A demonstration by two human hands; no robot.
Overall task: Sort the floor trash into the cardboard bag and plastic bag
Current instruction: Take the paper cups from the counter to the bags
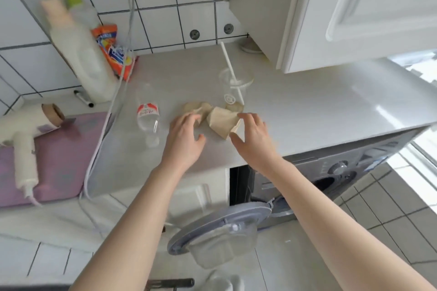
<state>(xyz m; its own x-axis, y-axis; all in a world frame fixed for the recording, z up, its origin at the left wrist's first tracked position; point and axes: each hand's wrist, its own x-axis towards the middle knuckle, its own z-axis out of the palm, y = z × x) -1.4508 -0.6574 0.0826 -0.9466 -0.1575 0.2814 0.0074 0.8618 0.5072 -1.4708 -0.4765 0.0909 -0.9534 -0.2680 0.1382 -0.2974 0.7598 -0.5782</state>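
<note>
Two crumpled brown paper pieces lie on the pale countertop (295,106). My left hand (186,136) is spread, its fingertips touching the left brown piece (197,108). The right brown piece (222,121) sits between the thumb and fingers of my right hand (254,136), which holds its right edge. A clear plastic bottle (147,117) with a red and white label lies on its side to the left. Just behind the paper stands a clear plastic cup (235,82) with a white straw. No cardboard bag or plastic bag is in view.
A white detergent bottle (80,54) and an orange packet (115,54) stand at the back left by the tiled wall. A white hair dryer (21,130) lies on a purple mat. Below the counter, a grey washing machine (331,177) has its door (220,227) open.
</note>
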